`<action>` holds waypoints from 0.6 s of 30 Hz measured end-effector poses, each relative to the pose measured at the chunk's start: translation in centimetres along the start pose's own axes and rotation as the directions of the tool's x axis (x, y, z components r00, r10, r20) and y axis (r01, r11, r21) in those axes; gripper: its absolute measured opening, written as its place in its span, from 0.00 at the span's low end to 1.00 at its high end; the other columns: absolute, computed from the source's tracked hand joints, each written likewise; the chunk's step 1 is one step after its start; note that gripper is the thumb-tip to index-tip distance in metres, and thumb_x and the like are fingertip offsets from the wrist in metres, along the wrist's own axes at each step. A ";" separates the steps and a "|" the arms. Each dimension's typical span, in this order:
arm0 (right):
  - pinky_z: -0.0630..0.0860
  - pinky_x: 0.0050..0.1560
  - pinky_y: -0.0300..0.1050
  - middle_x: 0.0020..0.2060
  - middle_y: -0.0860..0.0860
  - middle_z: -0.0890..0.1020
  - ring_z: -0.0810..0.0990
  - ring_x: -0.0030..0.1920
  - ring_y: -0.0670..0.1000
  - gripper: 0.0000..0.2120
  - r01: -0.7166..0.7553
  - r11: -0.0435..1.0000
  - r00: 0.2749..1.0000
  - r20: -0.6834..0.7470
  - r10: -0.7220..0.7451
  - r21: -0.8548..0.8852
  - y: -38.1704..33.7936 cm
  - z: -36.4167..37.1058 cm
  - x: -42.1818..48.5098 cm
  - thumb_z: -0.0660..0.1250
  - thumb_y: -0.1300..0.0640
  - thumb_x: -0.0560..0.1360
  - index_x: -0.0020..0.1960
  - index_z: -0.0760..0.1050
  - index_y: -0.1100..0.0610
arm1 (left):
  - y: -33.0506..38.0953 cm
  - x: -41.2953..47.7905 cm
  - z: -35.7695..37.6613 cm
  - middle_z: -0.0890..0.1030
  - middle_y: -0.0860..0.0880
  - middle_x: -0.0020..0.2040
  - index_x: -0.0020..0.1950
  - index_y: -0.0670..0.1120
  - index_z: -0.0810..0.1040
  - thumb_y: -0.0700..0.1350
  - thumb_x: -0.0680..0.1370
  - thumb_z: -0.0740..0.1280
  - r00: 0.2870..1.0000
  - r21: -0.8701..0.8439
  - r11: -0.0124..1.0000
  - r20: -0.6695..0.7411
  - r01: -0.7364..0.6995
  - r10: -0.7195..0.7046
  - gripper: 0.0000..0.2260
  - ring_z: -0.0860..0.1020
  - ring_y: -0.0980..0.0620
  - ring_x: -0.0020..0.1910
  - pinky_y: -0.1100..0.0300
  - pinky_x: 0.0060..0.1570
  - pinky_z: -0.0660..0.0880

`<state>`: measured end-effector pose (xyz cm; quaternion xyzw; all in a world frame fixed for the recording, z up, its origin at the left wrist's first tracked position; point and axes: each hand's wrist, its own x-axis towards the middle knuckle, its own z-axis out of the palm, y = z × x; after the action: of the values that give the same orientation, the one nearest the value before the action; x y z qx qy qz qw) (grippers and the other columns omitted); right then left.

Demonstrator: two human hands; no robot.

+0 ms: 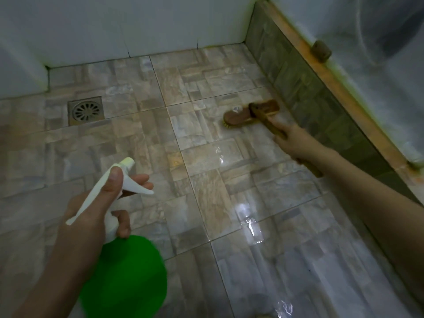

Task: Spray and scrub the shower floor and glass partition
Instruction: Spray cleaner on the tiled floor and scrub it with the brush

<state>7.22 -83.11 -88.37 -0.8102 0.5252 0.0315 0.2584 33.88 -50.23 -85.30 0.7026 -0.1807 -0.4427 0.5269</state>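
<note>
Near the floor's (pixel 137 138) right edge, my right hand (pixel 292 140) grips the brush (pixel 250 113), scrubbing; my left hand (pixel 96 203) holds the sprayer (pixel 119 260), likely to spray next.

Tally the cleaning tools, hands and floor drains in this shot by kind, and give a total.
1 spray bottle, green with a white trigger
1 scrub brush, wooden
2 hands: left hand holding the bottle, right hand holding the brush handle
1 floor drain
Total: 5
</note>
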 end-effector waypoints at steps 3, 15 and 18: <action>0.72 0.19 0.43 0.30 0.55 0.74 0.73 0.23 0.55 0.26 0.017 1.000 0.999 0.036 -0.017 -0.012 -0.8 -1.7 2.0 0.58 0.57 0.81 0.76 0.57 0.43 | 0.2 -1.1 0.4 0.81 0.28 0.51 0.52 0.31 0.79 0.78 0.65 0.66 1.000 0.023 1.000 -0.006 -0.006 0.006 0.48 0.69 0.43 0.25 0.36 0.36 0.74; 0.82 0.38 0.54 0.51 0.55 0.80 0.82 0.36 0.55 0.30 0.442 0.891 0.823 0.442 -0.356 -0.106 -10.0 4.7 -4.6 0.57 0.53 0.80 0.71 0.49 0.27 | 2.4 -4.9 1.5 0.86 0.47 0.54 0.50 0.64 0.85 0.76 0.57 0.71 0.992 -0.142 0.983 -0.055 -0.118 0.111 0.27 0.69 0.55 0.21 0.63 0.23 0.70; 0.77 0.28 0.45 0.48 0.53 0.78 0.79 0.30 0.52 0.27 0.422 0.888 0.829 0.475 -0.295 -0.185 -11.6 2.8 -3.8 0.56 0.52 0.81 0.74 0.51 0.32 | 2.1 -5.5 0.6 0.86 0.46 0.54 0.48 0.62 0.86 0.76 0.57 0.71 0.990 -0.140 0.983 -0.087 -0.122 0.111 0.27 0.68 0.54 0.20 0.63 0.23 0.69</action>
<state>16.18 -75.05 -85.10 -0.8954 0.2809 0.2361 0.2521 30.85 -47.48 -81.06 0.6678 -0.1679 -0.3949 0.6082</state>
